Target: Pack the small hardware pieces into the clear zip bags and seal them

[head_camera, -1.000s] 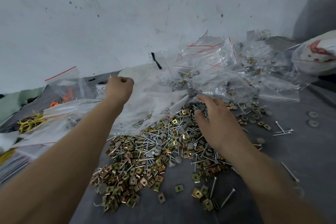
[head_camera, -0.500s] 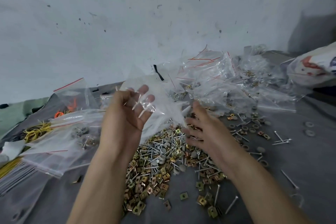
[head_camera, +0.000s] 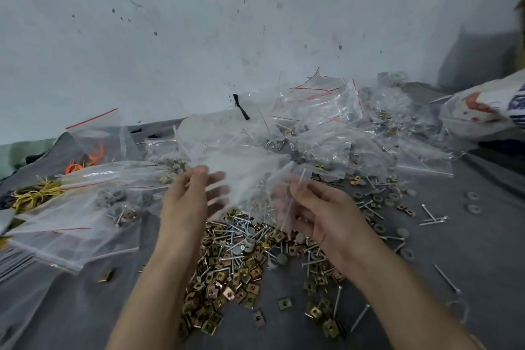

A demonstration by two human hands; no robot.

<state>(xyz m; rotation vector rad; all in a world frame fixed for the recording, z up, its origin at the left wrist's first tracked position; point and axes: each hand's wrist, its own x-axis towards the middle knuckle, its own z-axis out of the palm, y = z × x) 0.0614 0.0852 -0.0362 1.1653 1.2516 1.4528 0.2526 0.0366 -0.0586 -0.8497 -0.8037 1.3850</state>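
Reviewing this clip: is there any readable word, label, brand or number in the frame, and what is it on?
None can be read.
White sack at far right: red and blue print, too blurred and cut off to read.
Clear zip bags: only plain red seal lines, no text.
Wall: dark specks, no writing.

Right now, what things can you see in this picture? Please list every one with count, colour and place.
loose hardware pile: many, brass square pieces, silver screws, grey caps, centre
held zip bag: one, clear, between both hands
filled zip bags: many, clear with red strips, behind the pile
zip bags on the left: several, clear
wire bundles: yellow and orange, far left
cloth: grey, underneath
left hand: one
right hand: one
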